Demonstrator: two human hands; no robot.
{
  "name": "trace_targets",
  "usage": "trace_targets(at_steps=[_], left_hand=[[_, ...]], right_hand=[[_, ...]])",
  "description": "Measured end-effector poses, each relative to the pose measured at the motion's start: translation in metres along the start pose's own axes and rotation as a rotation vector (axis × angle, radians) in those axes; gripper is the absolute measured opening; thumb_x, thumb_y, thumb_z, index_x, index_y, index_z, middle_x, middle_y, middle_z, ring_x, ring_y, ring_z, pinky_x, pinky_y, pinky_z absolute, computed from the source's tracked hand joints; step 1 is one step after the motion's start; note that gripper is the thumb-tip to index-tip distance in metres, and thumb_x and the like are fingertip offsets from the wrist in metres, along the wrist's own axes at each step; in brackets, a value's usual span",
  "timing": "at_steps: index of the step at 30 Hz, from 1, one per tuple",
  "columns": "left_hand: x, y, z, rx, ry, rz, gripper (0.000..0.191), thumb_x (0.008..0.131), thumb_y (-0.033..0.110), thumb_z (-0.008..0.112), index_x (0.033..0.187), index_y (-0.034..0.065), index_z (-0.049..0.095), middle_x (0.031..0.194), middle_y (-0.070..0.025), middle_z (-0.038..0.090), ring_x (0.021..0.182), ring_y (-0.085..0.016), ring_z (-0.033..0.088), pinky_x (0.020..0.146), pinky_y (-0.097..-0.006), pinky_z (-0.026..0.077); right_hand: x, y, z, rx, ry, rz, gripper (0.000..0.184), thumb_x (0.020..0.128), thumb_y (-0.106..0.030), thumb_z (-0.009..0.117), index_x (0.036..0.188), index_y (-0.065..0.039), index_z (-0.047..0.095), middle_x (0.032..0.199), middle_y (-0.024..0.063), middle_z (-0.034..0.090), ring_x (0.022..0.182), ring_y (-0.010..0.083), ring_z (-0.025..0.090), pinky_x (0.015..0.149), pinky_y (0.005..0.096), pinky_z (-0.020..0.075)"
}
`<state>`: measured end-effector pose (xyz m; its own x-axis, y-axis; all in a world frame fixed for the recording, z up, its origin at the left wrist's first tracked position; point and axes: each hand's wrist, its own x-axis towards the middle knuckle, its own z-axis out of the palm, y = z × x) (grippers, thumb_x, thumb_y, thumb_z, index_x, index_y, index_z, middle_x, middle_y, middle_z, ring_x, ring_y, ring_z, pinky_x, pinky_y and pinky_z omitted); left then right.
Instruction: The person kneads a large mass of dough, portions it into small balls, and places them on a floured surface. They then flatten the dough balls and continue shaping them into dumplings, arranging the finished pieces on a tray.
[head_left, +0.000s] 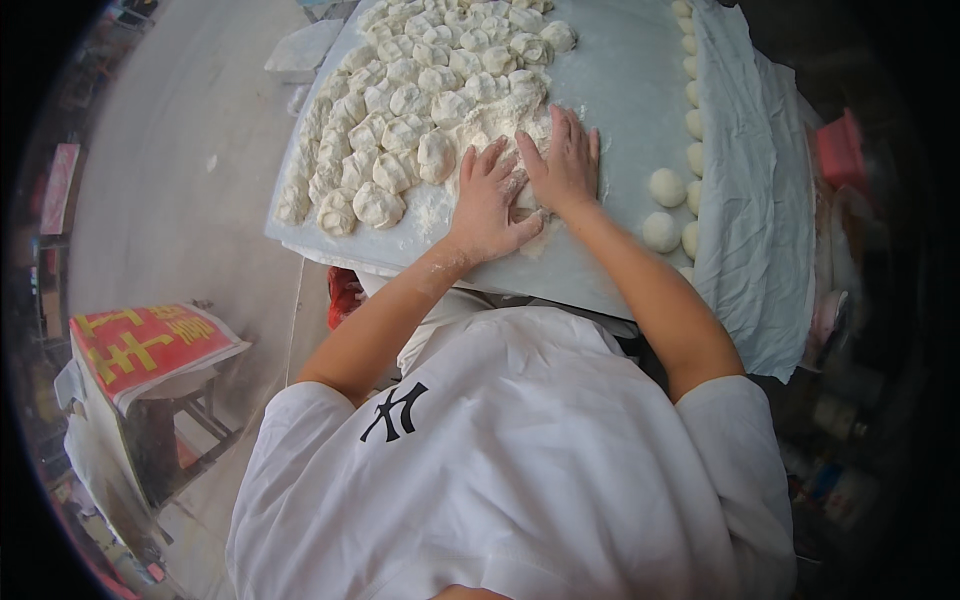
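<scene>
My left hand (491, 202) rests palm down, fingers spread, on a floury patch of the table near its front edge. Beside it my right hand (562, 161) also lies palm down over the flour (499, 124), thumb towards the left hand. What lies under the palms is mostly hidden; a bit of pale dough or flour shows between them. Many floured, crinkled dough pieces (405, 131) lie close together left of and beyond my hands. To the right are smooth round dough balls (667, 187), several of them in a row along a cloth.
A pale grey-blue cloth (750, 195) covers the right side of the table (622, 97). A white block (304, 52) stands past the table's left edge. At the lower left is a stand with a red sign (157, 341) bearing yellow writing. A red plastic container (841, 150) is at the right.
</scene>
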<state>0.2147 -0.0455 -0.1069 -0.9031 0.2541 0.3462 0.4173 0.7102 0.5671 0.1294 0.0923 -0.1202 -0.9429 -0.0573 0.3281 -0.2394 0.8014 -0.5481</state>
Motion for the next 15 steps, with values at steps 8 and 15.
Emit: trace_targets(at_steps=[8,15], left_hand=[[0.019,-0.018,0.028,-0.273,0.169,-0.223,0.045,0.076,0.028,0.070,0.115,0.0050,0.068,0.132,-0.0096,0.057,0.140,-0.039,0.027,0.115,-0.0554,0.015],[0.028,-0.015,0.014,0.138,0.076,-0.138,0.048,0.076,0.027,0.064,0.118,0.0047,0.065,0.136,-0.0144,0.053,0.140,-0.040,0.025,0.116,-0.0569,0.009]], right_hand=[[0.015,-0.014,0.013,0.435,-0.025,0.316,0.061,0.095,-0.043,0.050,0.135,0.001,0.041,0.138,0.0227,0.047,0.132,0.0367,0.040,0.112,0.0446,0.0280],[0.028,0.001,0.009,0.268,0.056,0.150,0.062,0.093,-0.044,0.053,0.132,0.002,0.042,0.136,0.0253,0.048,0.130,0.0381,0.041,0.113,0.0454,0.0274]])
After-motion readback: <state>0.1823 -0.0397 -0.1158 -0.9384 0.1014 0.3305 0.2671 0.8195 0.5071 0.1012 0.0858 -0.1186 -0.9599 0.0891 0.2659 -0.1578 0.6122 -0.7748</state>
